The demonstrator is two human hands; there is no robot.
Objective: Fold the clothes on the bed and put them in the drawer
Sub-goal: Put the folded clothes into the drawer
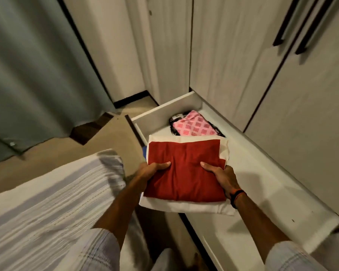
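While both hands, left (153,170) and right (221,176), grip the folded stack (186,173) over the drawer (262,173), lowering it inside seems next.

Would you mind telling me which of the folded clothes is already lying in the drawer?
The pink patterned garment, lying at the far end of the open drawer. The red garment and the cream one beneath it are held in both hands.

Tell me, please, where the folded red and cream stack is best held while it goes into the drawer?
Hold the folded stack at its two side edges near the front, as the left hand and right hand do, thumbs on top. It is flat and limp, so probably only a grip from both sides keeps it level.
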